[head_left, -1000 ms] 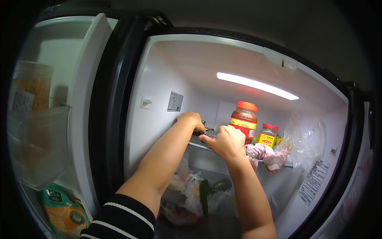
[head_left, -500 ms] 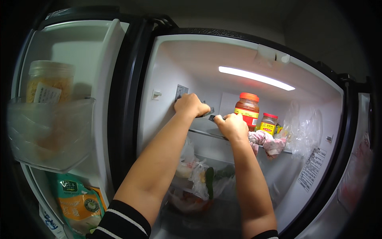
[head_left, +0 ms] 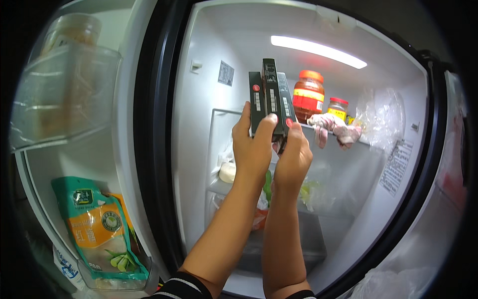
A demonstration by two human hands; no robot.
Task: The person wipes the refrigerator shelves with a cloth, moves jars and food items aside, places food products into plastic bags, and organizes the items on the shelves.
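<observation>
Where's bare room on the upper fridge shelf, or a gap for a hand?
Upper shelf: left end looks bare, between left wall and held boxes; behind the boxes is hidden. Hand gap: between large jar and light strip. Crowded right: large jar, small jar, pink-white bundle, plastic bag.

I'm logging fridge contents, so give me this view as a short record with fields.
Left hand: grips three narrow dark boxes from the left
Right hand: grips them from the right
Box arrangement: side by side, middle one highest in view
Right of boxes: large red jar, smaller jar, pinkish-white bundle, clear plastic bag
Open left door: green-and-orange pouch
Light: lit strip overhead
</observation>
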